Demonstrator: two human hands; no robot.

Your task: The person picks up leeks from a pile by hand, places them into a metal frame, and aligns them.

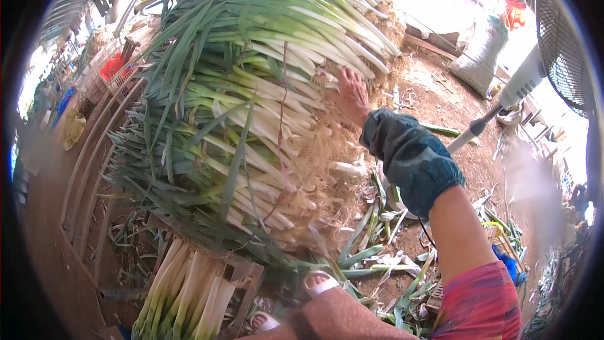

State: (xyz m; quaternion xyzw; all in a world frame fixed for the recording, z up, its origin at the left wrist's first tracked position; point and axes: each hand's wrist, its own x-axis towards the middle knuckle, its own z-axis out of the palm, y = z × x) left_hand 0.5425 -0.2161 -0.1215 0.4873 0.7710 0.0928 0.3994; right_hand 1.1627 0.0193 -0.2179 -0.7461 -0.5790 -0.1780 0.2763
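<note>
A big heap of long green onions fills the middle, leaves to the left, white stems and stringy roots to the right. My right hand, below a dark green sleeve cover, reaches over the root ends at the heap's right side. Its fingers are stretched out and slightly apart, at the white stem ends; no onion is plainly gripped. Thin reddish ties run across the heap. My left hand is out of the picture.
Another bunch of green onions stands by a wooden edge at the lower left. Trimmed leaves litter the ground near my sandalled foot. On the right are a fan on a pole and a filled sack.
</note>
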